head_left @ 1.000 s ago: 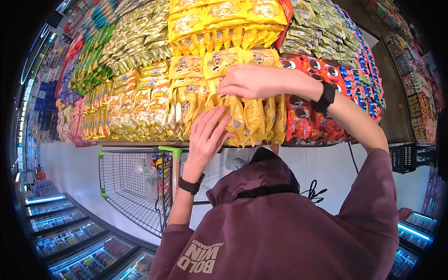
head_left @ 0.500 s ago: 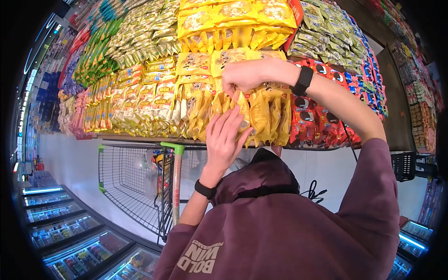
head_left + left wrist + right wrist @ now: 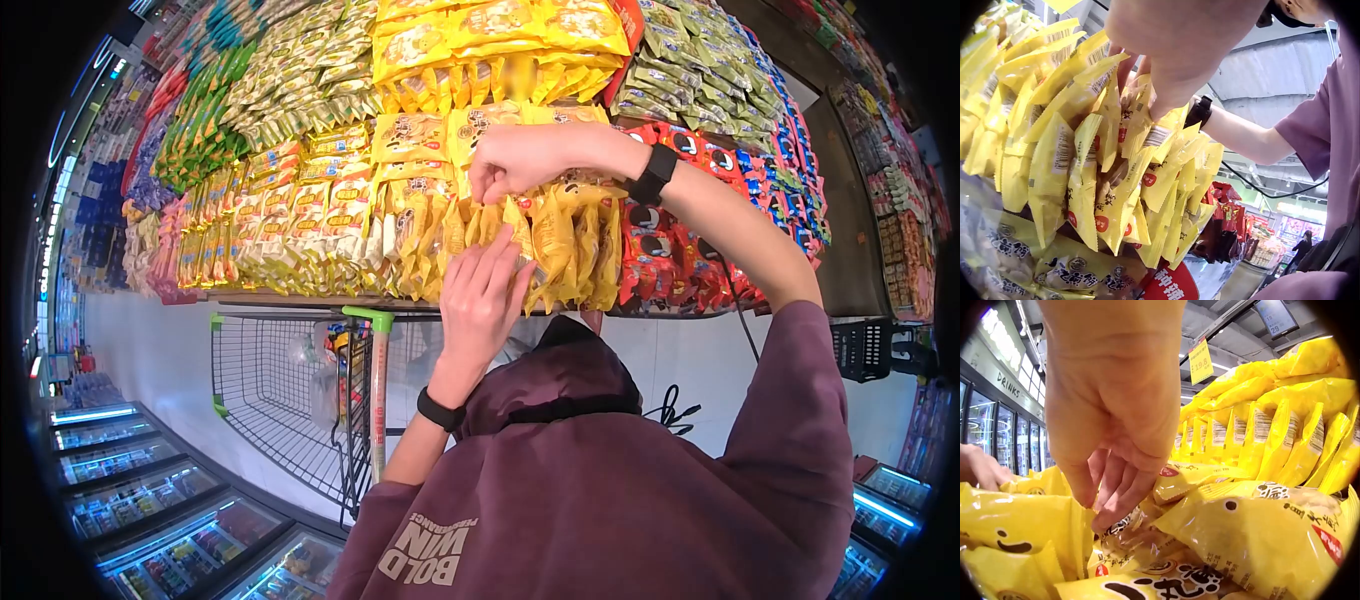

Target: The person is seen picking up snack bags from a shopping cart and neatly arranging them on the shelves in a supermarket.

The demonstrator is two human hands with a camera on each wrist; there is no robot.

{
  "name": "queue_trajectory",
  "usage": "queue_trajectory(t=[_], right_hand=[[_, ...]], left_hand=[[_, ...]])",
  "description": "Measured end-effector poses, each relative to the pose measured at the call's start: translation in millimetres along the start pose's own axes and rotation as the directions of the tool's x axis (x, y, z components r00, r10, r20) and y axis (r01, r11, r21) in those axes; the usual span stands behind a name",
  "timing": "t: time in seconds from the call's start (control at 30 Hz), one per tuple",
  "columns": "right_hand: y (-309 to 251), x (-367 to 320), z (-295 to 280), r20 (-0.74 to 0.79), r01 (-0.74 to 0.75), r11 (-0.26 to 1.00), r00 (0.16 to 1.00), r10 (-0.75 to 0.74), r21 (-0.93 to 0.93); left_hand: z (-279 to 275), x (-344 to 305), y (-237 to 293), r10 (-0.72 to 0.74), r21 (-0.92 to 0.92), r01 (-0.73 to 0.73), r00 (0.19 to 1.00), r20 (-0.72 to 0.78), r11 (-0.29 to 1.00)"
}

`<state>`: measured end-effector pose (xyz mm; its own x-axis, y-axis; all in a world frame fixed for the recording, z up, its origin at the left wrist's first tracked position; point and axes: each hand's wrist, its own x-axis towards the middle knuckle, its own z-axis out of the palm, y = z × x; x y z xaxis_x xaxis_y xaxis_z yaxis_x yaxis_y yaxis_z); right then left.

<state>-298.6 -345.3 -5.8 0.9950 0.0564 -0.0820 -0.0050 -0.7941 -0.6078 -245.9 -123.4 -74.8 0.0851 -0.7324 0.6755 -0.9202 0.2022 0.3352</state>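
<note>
At 12 o'clock, my right hand (image 3: 520, 160) pinches 1 bag (image 3: 1025, 515) by its end, best since it's likely light, soft, slippery; my left hand (image 3: 482, 305) touches, fingers straight.

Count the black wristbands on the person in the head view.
2: one black wristband just behind the left hand, the other just behind the right hand.

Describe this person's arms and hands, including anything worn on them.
The left hand and right hand are ungloved, each with a black wristband behind it. Loose, short purple sleeves end near the elbows. A thin dark cable hangs beside the right arm.
</note>
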Motion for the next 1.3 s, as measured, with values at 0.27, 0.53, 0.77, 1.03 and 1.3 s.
queue_trajectory(t=[0.27,0.53,0.77,1.03,1.3], right_hand=[[-32,-31,-5,-0.027,0.064,0.997,0.998,-0.063,0.039],[-7,-33,6,-0.084,-0.012,0.999,0.996,0.016,0.045],[-7,-46,-2,-0.242,-0.026,0.993,0.969,0.053,0.113],[-23,-78,-17,-0.003,-0.160,0.979,0.987,0.162,0.123],[-25,-68,-7,-0.115,-0.157,0.984,0.979,0.166,0.087]], left_hand=[[-6,7,-2,0.012,0.022,-0.013,0.999,0.035,1.000],[-4,0,-10,0.069,-0.042,-0.067,0.996,0.049,0.997],[-17,-1,1,0.058,-0.042,-0.057,0.998,0.028,0.997],[-7,7,16,0.114,-0.076,-0.104,0.985,0.132,0.992],[-8,4,14,0.110,-0.111,-0.099,0.989,0.096,0.989]])
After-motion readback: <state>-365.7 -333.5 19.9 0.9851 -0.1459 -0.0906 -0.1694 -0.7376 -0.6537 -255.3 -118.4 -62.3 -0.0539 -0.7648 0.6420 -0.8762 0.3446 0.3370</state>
